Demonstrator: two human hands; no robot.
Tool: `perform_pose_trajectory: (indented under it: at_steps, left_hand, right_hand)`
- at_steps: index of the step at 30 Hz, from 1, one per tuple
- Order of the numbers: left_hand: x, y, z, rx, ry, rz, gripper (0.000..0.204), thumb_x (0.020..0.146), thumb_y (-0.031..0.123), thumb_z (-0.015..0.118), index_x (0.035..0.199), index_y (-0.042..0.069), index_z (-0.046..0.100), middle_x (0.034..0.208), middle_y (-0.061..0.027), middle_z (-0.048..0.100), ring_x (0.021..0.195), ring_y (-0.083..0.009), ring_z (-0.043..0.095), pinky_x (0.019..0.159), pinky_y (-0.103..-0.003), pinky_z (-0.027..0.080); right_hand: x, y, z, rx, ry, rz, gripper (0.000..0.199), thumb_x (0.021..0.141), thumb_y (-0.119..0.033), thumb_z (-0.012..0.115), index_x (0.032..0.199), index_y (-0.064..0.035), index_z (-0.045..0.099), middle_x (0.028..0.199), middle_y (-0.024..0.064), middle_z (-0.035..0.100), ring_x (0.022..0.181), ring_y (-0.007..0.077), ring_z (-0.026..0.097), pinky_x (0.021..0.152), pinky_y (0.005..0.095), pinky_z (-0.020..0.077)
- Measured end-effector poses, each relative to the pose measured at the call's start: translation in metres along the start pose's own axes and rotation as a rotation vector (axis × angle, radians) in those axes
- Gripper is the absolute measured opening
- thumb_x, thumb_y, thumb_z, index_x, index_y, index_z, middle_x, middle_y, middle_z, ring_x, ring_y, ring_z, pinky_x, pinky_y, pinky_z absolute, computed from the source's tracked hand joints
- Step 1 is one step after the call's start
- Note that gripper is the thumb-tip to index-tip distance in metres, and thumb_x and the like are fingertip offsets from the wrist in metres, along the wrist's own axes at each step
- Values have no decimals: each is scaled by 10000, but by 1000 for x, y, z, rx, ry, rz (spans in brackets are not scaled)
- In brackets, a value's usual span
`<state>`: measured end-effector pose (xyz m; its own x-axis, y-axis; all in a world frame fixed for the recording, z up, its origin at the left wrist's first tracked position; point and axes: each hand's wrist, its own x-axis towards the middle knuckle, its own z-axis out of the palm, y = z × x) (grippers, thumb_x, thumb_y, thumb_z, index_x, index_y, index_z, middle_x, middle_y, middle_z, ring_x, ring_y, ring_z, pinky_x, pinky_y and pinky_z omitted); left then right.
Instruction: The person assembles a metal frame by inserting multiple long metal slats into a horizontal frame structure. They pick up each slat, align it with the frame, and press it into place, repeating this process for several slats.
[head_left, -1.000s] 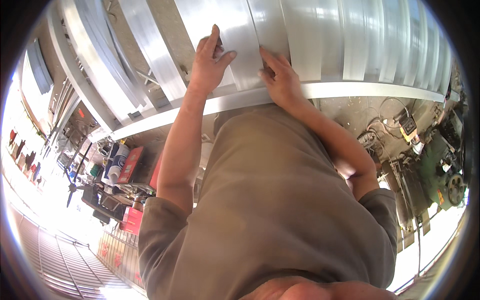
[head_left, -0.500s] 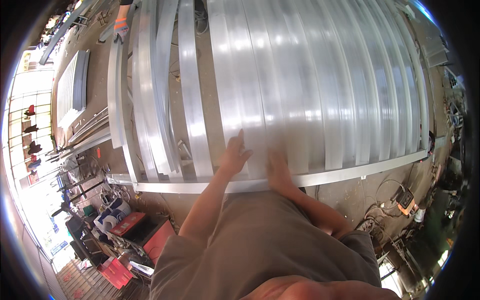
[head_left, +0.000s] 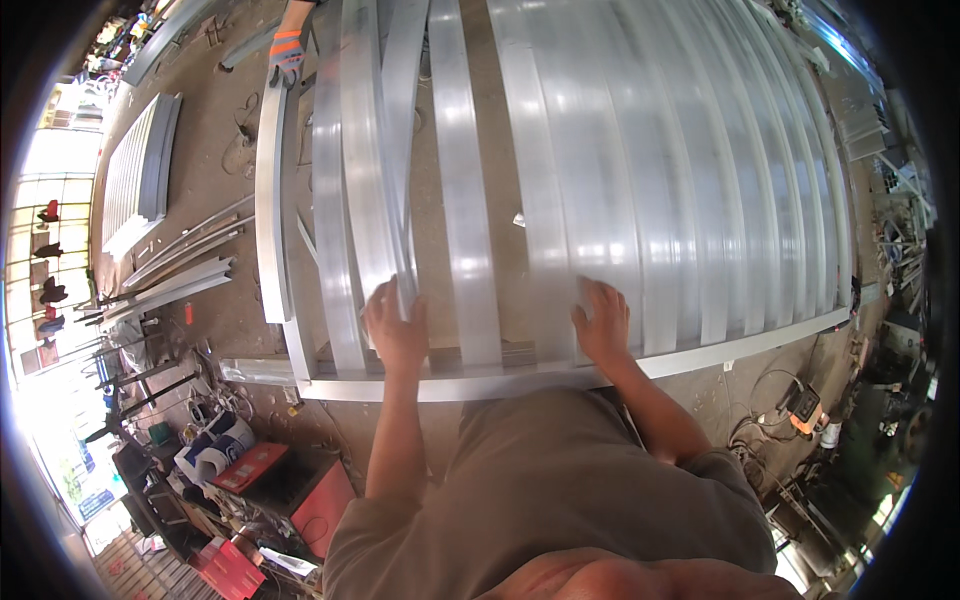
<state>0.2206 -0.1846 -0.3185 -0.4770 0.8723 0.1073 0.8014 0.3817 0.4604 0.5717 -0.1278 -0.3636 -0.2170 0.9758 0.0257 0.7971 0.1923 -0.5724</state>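
Note:
Long, shiny silver metal slats (head_left: 590, 180) lie side by side across a metal frame, whose near rail (head_left: 510, 385) runs just in front of my body. My left hand (head_left: 397, 330) grasps the near end of a loose slat (head_left: 365, 190) left of centre, fingers on one side and thumb on the other. Farther right, my right hand (head_left: 604, 322) rests with fingers apart on the near part of the close-set slats. Between my hands, a single slat (head_left: 465, 200) has gaps on both sides.
At the far left, another person's gloved hand (head_left: 286, 58) holds the end of a metal bar (head_left: 272, 200). A stack of metal profiles (head_left: 145, 175) lies on the floor beyond. Near left stands a red and black box (head_left: 270, 480); an orange device with cables (head_left: 805, 410) lies right.
My left hand has moved left from the close-set slats to a loose slat's end. My right hand has spread its fingers on the slats. The view has shifted left.

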Motion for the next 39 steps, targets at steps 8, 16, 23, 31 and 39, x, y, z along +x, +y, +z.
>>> perform_pose_trajectory:
  at_steps: [8, 16, 23, 31, 39]
  left_hand:
    - [26, -80, -19, -6, -245, -170, 1216, 750, 463, 920, 1644, -9, 245, 1560, -304, 441, 1423, -466, 478, 1137, -527, 455]
    - [32, -93, -53, -139, -299, -206, 1153, 710, 333, 897, 1647, 55, 287, 1503, -292, 466, 1327, -461, 563, 1055, -509, 523]
    - [35, -110, -55, -4, -293, -99, 1233, 682, 419, 939, 1669, 94, 274, 1548, -317, 404, 1335, -491, 550, 1017, -520, 546]
    - [40, -104, -60, -99, -363, -144, 1231, 694, 396, 931, 1682, 126, 249, 1598, -377, 309, 1390, -523, 501, 1060, -520, 522]
    - [41, -104, -60, -204, -311, -176, 1147, 726, 344, 903, 1672, 157, 283, 1606, -351, 332, 1422, -522, 462, 1103, -534, 487]
  right_hand:
    - [65, -169, 92, 394, -347, 156, 572, 1003, -383, 681, 1466, -64, 574, 1371, 206, 652, 1287, 402, 610, 1098, 458, 479]
    - [96, -254, 197, 834, -542, 578, 737, 1000, -500, 650, 1513, 15, 531, 1284, 241, 712, 1208, 337, 682, 1039, 420, 512]
    - [111, -277, 220, 640, -299, 492, 612, 961, -396, 703, 1422, -5, 607, 1223, 219, 740, 1159, 346, 701, 1004, 428, 531]
    - [116, -281, 223, 507, -219, 457, 529, 1011, -396, 606, 1359, 2, 627, 1255, 263, 717, 1212, 419, 673, 1035, 473, 516]
    - [118, -268, 194, 513, -162, 490, 533, 1094, -413, 411, 1298, 33, 619, 1317, 319, 642, 1242, 485, 607, 1086, 518, 462]
